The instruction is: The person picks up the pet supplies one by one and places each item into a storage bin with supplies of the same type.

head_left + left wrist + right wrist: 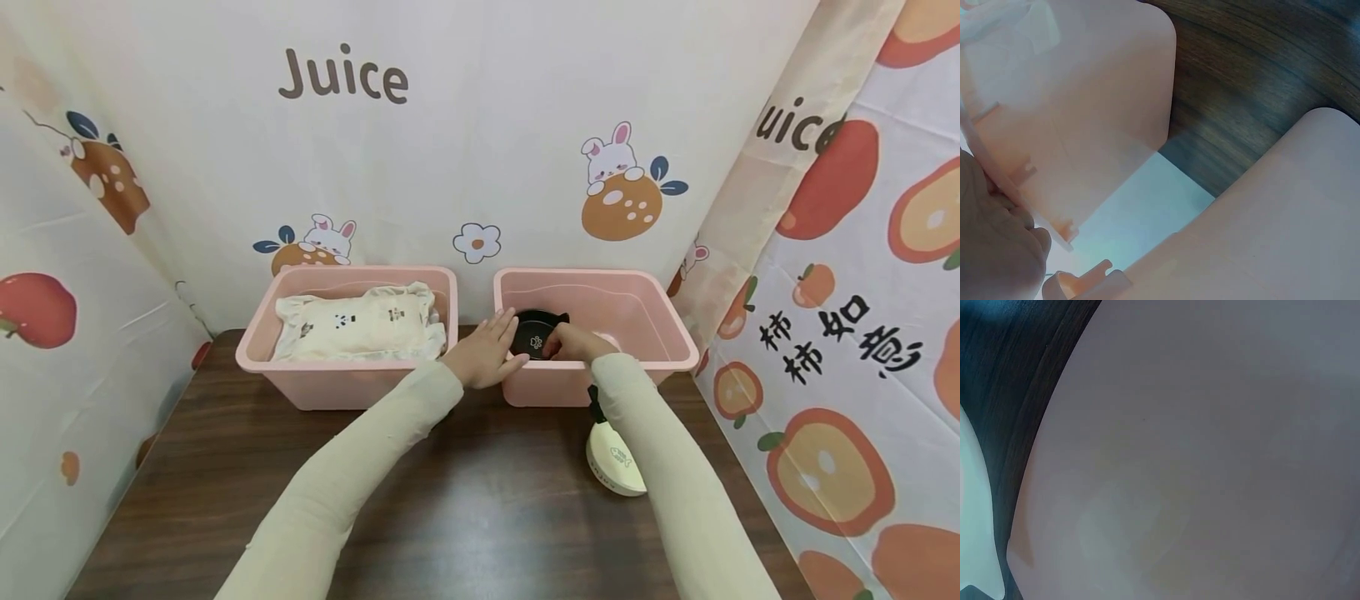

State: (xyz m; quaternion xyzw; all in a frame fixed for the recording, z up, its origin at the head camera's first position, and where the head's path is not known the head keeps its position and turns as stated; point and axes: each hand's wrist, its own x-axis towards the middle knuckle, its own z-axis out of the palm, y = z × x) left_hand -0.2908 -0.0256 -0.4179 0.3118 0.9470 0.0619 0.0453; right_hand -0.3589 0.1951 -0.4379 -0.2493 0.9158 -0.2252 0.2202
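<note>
In the head view my right hand [576,342] reaches into the right pink bin [675,364] and pinches the edge of a black, cat-eared pan [532,327] with a pale paw print. The pan sits at the bin's left end, its lower part hidden by the front wall. My left hand [482,350] rests with extended fingers on that bin's left rim, the thumb near the front corner. Seen from the left wrist, the fingers [1022,219] lie along the rim. Only the bin's outer wall [1179,444] fills most of the right wrist view; the right hand is out of it.
A cream pan [615,460] with a fish-bone print and black handle lies on the dark wood table [480,517], partly under my right sleeve. The left pink bin [348,377] holds a ruffled cream pillow [360,323]. A printed curtain [480,150] hangs behind the bins.
</note>
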